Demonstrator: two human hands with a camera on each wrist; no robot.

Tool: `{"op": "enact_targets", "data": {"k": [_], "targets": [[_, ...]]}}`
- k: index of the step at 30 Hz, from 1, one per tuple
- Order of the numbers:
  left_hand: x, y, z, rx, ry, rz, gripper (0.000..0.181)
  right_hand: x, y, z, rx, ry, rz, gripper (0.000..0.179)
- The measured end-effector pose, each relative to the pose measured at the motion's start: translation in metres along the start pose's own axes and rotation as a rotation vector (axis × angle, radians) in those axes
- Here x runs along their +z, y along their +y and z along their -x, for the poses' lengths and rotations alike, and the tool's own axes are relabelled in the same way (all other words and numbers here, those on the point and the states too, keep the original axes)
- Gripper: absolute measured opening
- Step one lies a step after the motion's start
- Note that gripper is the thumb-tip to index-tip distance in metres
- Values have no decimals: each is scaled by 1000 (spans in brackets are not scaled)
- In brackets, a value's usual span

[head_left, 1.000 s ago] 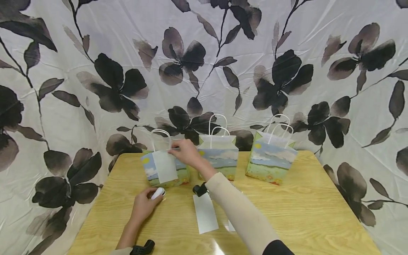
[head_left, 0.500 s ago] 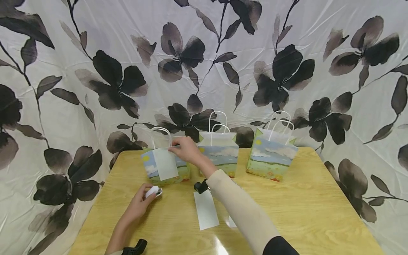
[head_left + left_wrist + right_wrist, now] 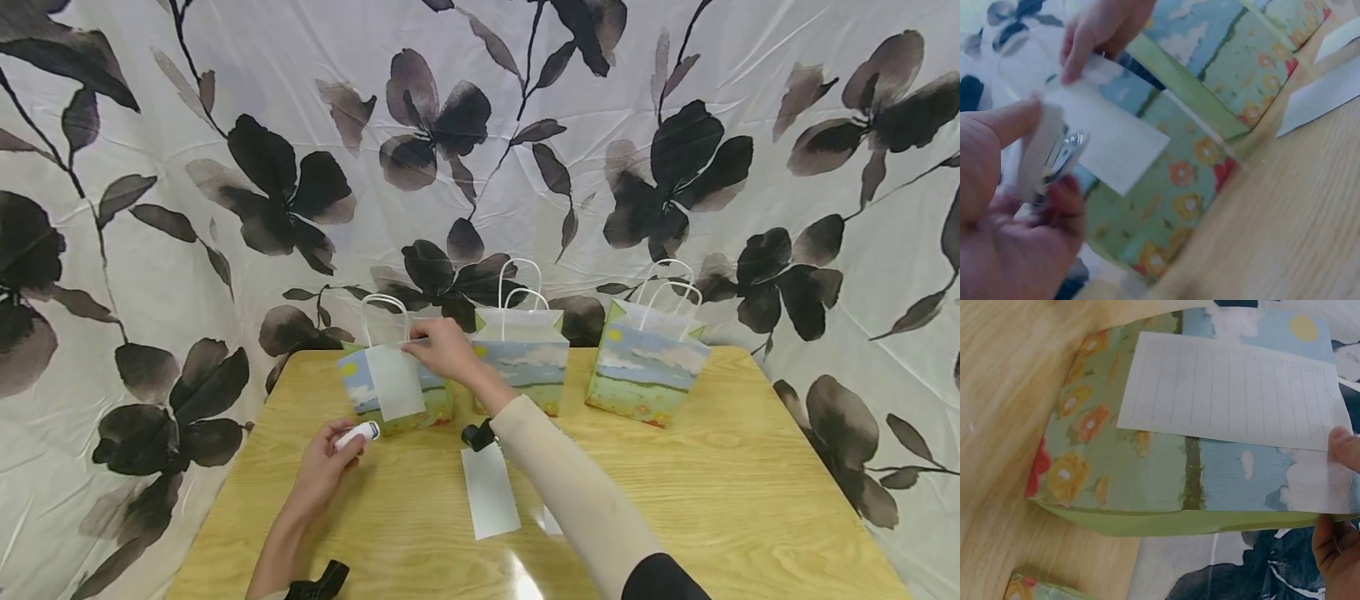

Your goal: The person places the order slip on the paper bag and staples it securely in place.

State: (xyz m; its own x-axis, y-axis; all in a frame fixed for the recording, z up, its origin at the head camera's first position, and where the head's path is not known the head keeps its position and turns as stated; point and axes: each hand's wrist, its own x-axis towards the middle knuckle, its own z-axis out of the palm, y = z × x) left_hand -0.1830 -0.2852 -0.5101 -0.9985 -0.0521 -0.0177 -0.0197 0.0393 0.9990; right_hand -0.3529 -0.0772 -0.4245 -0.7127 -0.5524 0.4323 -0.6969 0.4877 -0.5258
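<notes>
My left hand (image 3: 321,468) holds a small white stapler (image 3: 357,435) between thumb and fingers, just in front of the leftmost paper gift bag (image 3: 439,406). In the left wrist view the stapler (image 3: 1041,150) is blurred, its metal arm facing the bag. At that bag's top edge, my right hand (image 3: 447,350) pinches a white paper slip (image 3: 395,383) against the front panel, thumb on the slip and fingers behind the bag wall. The right wrist view shows ruled lines on this slip (image 3: 1222,390), which lies flat over the painted meadow and sky.
Two similar bags, a middle one (image 3: 525,375) and a right one (image 3: 641,375), stand along the back of the wooden table (image 3: 712,500). Another white slip (image 3: 491,493) lies at the front centre, and a further slip (image 3: 552,522) is partly under my right forearm. A floral cloth (image 3: 525,150) hangs behind.
My left hand has drawn slightly left and turned the stapler, so its end now points up and right. The right hand keeps its pinch on slip and bag.
</notes>
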Motion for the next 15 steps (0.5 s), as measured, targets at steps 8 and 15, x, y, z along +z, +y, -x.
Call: {"op": "enact_targets", "data": {"k": [8,15], "targets": [[9,35,-6,60,195,57,55,-4,2,1,1,-7,-24,12],[14,62,-12,238,233,34,52,-1,0,1,-9,-29,-15,12]]}}
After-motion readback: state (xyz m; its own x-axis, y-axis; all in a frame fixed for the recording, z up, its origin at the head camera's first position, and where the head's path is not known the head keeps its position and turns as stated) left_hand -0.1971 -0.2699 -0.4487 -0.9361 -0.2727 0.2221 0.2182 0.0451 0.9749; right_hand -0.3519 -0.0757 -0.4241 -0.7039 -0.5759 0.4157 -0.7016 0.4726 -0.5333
